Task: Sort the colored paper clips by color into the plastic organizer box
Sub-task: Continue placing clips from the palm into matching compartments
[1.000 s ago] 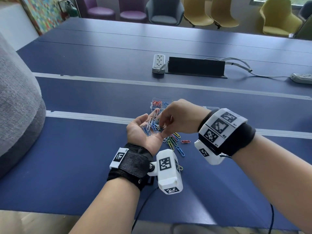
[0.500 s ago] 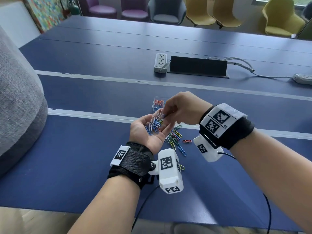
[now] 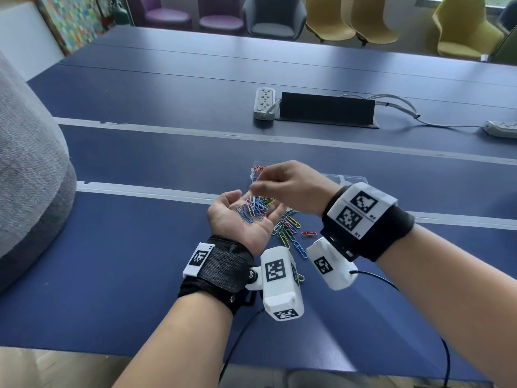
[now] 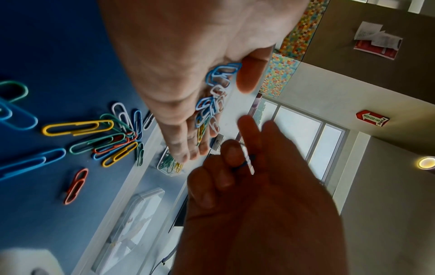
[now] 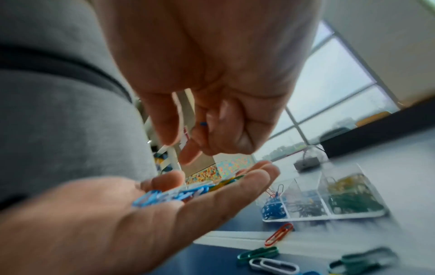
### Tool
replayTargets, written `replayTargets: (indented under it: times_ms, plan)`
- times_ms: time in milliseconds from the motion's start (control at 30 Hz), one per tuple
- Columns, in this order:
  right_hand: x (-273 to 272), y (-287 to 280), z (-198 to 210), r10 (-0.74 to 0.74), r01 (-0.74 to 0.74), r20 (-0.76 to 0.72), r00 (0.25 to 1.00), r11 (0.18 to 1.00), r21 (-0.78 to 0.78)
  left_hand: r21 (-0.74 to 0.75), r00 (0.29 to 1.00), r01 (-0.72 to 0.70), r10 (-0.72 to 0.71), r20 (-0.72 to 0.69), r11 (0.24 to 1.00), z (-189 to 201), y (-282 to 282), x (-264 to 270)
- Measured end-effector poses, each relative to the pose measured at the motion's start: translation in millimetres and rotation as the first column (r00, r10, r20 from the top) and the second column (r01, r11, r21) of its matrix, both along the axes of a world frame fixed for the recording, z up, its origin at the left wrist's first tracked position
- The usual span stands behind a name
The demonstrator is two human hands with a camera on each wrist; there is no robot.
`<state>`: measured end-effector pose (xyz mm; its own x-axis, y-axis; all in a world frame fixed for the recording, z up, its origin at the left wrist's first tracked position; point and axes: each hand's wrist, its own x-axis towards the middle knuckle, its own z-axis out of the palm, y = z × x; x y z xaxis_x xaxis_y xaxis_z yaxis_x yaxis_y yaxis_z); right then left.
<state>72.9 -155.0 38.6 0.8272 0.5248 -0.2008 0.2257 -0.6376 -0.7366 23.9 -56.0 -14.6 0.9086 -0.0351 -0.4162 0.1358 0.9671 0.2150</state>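
1. Paper clips point(image 3: 253, 210) lie in three places: a small blue and white heap on the left palm, a loose mixed scatter point(image 3: 289, 229) on the blue counter point(image 3: 112, 261) just beside that palm, and sorted lots already in the organizer box point(image 5: 329, 201).
2. They look very light, thin and stiff, with a smooth coating, so I judge them slippery and quick to hook into one another; lifting one may drag a neighbour along.
3. Best hold, in my judgement, is a fingertip pinch across one rounded end of a single clip, so that the rest hangs free and a tangle shows at once.
4. Left hand point(image 3: 246, 219) is turned palm up, fingers nearly straight and only slightly cupped, serving as a tray above the counter; nothing is gripped.
5. Right hand point(image 3: 291, 189) hovers just over the left palm, wrist bent down, thumb and forefinger pressed together on a white clip point(image 4: 248, 160), with a bit of blue showing beside it; the other fingers curl in.
6. Whether that blue bit is a second clip caught with the white one I cannot tell.
7. Box stands beyond both hands on the counter, its clear compartments showing blue, dark, green, yellow and red lots.
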Motion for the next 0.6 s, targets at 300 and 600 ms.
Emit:
replayTargets:
  times_ms: [300, 600]
  plan:
    - [-13.2, 13.2, -2.3, 0.225, -0.154, 0.221, 0.949, 0.943, -0.296, 0.049, 0.999, 0.036, -0.036, -0.006, 0.998, -1.1, 3.6, -3.6]
    - [0.5, 5.4, -0.3, -0.065, 0.24, -0.46, 0.886, 0.912, 0.332, 0.019, 0.996, 0.03, -0.032, 0.079, 0.999, -8.9, 4.8, 1.7]
